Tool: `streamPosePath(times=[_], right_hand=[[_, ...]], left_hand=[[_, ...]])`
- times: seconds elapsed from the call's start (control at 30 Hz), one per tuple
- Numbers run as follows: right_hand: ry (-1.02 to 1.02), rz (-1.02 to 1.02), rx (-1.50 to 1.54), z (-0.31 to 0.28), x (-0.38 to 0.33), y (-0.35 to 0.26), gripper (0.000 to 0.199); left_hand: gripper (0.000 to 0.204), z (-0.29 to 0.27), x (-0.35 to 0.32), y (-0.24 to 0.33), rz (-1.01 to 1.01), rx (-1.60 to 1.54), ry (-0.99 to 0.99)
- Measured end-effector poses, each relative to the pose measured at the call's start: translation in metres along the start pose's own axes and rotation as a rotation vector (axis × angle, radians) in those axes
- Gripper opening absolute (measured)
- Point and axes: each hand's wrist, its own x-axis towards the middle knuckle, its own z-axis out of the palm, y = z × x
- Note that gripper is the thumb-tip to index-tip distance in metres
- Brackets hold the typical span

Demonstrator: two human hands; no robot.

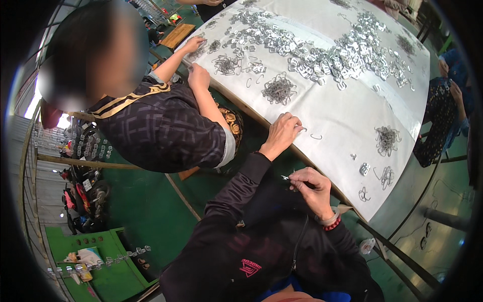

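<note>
My left hand rests at the near edge of the white-covered table, its thumb and fingers pinched on a thin wire hook. Just right of it lies another curved wire hook. Off the table edge, in front of my chest, my right hand is closed, with a small shiny metal piece sticking out from the fingertips. How far that piece reaches inside the fingers is hidden. A pile of wire hooks sits beyond my left hand, and a few flat metal pieces lie to the right.
A large spread of flat metal pieces covers the table's middle. More wire hooks are heaped at the right. A person in a dark patterned shirt works close on my left; another person's hands show at the far right.
</note>
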Motion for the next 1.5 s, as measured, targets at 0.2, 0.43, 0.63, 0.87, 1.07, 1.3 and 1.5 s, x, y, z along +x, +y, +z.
streamPosePath(times=[0.2, 0.43, 0.63, 0.87, 1.07, 1.3, 1.5], right_hand=[[0.014, -0.016, -0.047, 0.001, 0.003, -0.002, 0.016], [-0.01, 0.005, -0.04, 0.005, 0.014, 0.006, 0.015], [-0.012, 0.043, 0.018, -0.002, 0.025, 0.012, 0.015], [-0.042, 0.052, 0.03, -0.004, 0.029, 0.013, 0.014], [-0.034, 0.063, 0.003, -0.002, 0.025, 0.006, 0.013], [0.0, 0.061, -0.001, 0.0, 0.022, 0.006, 0.014], [0.127, 0.108, 0.048, 0.003, 0.022, 0.01, 0.011]], left_hand=[[0.008, -0.012, 0.082, -0.052, 0.061, 0.041, 0.292], [0.007, 0.001, 0.118, -0.067, 0.139, 0.676, -0.04], [0.006, -0.029, 0.128, -0.054, 0.063, 0.44, 0.232], [0.02, -0.055, 0.119, -0.063, -0.224, 0.424, 0.01], [0.009, -0.062, 0.11, -0.077, -0.186, 0.345, 0.163], [0.01, -0.077, 0.077, -0.037, -0.067, 0.057, 0.312], [0.016, -0.103, -0.025, 0.052, -0.082, -0.651, 0.034]])
